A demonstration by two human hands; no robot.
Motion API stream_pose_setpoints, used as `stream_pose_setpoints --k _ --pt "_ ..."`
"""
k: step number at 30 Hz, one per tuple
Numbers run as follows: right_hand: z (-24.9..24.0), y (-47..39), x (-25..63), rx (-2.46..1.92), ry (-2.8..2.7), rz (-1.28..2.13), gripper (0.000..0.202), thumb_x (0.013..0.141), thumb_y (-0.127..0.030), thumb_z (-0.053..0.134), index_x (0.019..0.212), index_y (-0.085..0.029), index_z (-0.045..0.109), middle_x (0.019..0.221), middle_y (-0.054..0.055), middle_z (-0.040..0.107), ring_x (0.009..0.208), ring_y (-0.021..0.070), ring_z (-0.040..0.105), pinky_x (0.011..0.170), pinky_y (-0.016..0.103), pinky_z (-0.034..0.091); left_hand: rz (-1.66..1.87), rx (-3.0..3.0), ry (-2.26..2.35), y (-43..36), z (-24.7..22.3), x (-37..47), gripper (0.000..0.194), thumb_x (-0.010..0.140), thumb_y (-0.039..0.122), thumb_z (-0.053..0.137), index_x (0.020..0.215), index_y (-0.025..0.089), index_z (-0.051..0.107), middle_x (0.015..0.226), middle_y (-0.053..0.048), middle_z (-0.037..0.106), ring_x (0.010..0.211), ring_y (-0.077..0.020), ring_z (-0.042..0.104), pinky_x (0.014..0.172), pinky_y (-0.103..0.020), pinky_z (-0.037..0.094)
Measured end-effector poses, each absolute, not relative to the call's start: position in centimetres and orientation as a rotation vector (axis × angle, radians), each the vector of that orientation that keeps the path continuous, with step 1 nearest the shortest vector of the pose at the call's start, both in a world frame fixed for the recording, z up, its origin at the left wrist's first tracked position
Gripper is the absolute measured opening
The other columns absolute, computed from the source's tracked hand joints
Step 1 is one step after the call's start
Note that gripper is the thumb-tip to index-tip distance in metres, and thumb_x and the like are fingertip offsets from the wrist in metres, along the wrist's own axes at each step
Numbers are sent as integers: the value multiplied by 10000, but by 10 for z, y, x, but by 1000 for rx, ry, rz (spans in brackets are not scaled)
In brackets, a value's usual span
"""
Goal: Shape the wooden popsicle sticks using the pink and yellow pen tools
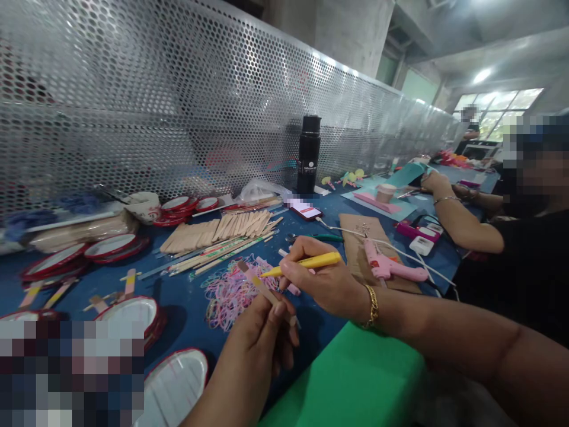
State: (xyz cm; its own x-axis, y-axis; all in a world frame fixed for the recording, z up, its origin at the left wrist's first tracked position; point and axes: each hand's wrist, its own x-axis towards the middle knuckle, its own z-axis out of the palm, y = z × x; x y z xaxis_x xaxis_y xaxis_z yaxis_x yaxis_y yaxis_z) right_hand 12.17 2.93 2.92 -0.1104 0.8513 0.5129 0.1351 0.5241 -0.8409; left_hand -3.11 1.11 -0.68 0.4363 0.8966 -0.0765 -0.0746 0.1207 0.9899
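Note:
My left hand [267, 332] is closed around a wooden craft stick [262, 286], pinching its lower part between thumb and fingers. The upper end of the stick is coloured brown, with a yellow band beneath it. In my right hand [317, 279] is a yellow marker [317, 261], whose tip meets or nearly meets the yellow band. A pink marker-like piece [293, 289] shows by my right fingers; whether they hold it I cannot tell. Behind the stick lies a tangled heap of pastel elastic bands [226, 290] on the blue table [178, 323].
Bundled plain craft sticks [213, 228] lie behind the bands. Red-rimmed oval pieces [175, 379] are stacked at left. A black bottle [309, 157], a phone [304, 209] and a pink glue gun [391, 264] on cardboard [353, 228] stand or lie beyond. Another person's arm [462, 219] is at right.

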Motion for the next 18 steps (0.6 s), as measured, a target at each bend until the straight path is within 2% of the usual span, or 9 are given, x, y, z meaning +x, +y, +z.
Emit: stream_pose_setpoints --k 4,11,18 --pt "28 29 121 -812 -1603 914 194 897 -329 612 776 -200 533 663 -31 645 503 80 567 498 212 466 865 1273 848 12 -7 -30 458 829 630 566 714 187 536 528 44 555 351 -51 445 337 -155 278" --pt "32 27 121 -847 -1618 791 188 895 -303 605 749 -201 544 647 -31 646 546 85 572 540 219 481 827 1250 889 12 -1 -30 464 794 642 595 698 193 536 505 36 549 348 -65 439 338 -169 272" --pt "30 28 121 -850 -1607 804 180 880 -268 615 737 -202 528 623 -42 636 517 79 564 512 207 472 831 1255 903 11 -2 -31 371 866 547 566 749 197 532 549 29 589 373 -59 456 354 -161 266"
